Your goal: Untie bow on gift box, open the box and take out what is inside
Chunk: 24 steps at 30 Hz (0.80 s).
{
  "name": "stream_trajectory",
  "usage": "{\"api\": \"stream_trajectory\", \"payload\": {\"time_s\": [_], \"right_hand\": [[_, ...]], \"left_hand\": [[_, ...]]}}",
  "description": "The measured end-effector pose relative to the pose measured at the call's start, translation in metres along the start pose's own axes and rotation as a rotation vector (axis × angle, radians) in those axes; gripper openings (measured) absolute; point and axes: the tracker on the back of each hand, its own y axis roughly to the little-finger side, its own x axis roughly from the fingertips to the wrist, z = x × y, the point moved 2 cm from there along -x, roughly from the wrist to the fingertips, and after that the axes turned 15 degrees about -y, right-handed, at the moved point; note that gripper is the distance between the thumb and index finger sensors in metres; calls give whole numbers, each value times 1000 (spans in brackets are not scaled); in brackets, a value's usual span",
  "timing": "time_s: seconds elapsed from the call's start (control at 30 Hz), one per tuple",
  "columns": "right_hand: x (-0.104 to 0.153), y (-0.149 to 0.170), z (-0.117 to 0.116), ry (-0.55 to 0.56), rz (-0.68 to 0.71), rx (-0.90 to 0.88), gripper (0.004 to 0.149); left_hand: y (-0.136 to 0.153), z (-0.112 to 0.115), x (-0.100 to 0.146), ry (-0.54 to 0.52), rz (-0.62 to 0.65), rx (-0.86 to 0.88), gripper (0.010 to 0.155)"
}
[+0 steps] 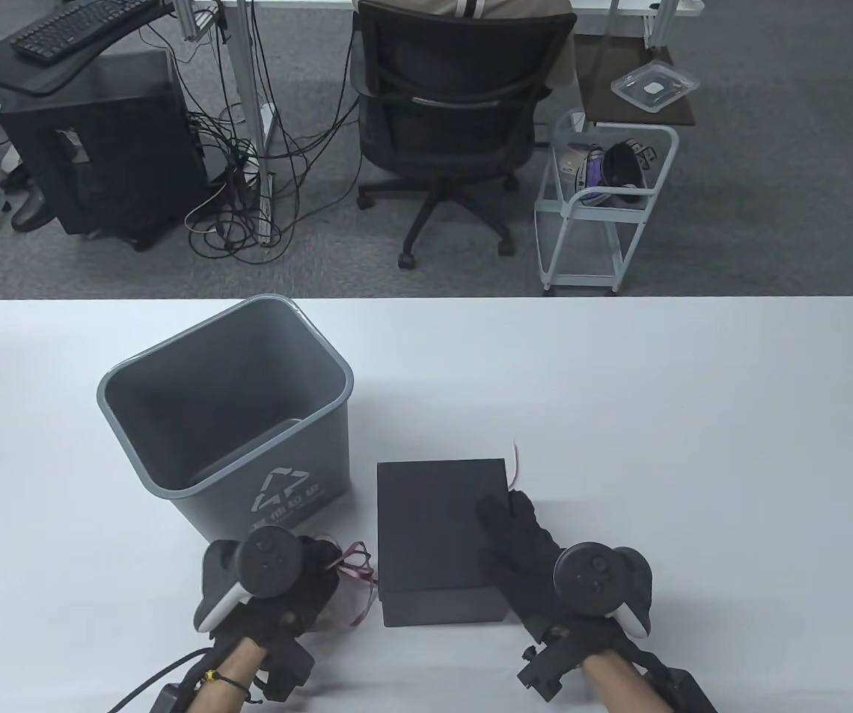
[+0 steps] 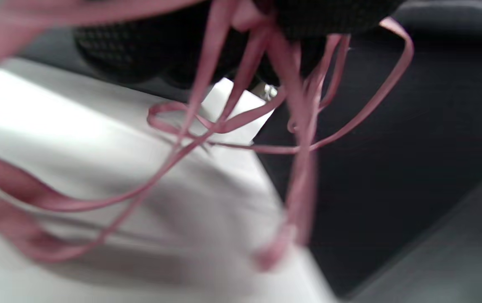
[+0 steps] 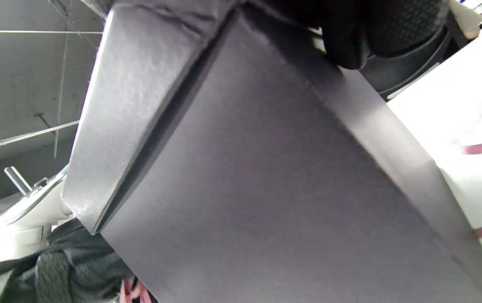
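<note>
A black gift box [image 1: 441, 542] sits at the lower centre of the table view on a white table [image 1: 693, 445], lid on, just right of a grey bin [image 1: 233, 416]. The right hand [image 1: 526, 553] lies on the box's right side, fingers fairly straight on the lid and over its right edge. The left hand [image 1: 289, 587], at lower left of the box, grips a bunch of loose pink ribbon [image 1: 355, 568]; in the left wrist view the ribbon [image 2: 266, 126] hangs in loops from the curled gloved fingers [image 2: 140, 54]. A ribbon end also shows beyond the box's upper right corner. 1 office chair [image 1: 456, 119] stands behind the table.
</note>
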Motion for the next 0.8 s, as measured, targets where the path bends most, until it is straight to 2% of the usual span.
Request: {"api": "stream_trajectory", "payload": {"time_s": [0.13,0.43,0.53,0.8], "right_hand": [[0,0,0,0,0,3,62],[0,0,0,-1,0,5,62],[0,0,0,-1,0,5,62],[0,-1,-1,-4,1,7,62]], "left_hand": [[14,-14,0,-37,-83,303,38],[19,-23,2,-93,-104,736,38],[21,-28,2,-117,-85,938,38],[23,-42,5,-224,13,1328,38]]}}
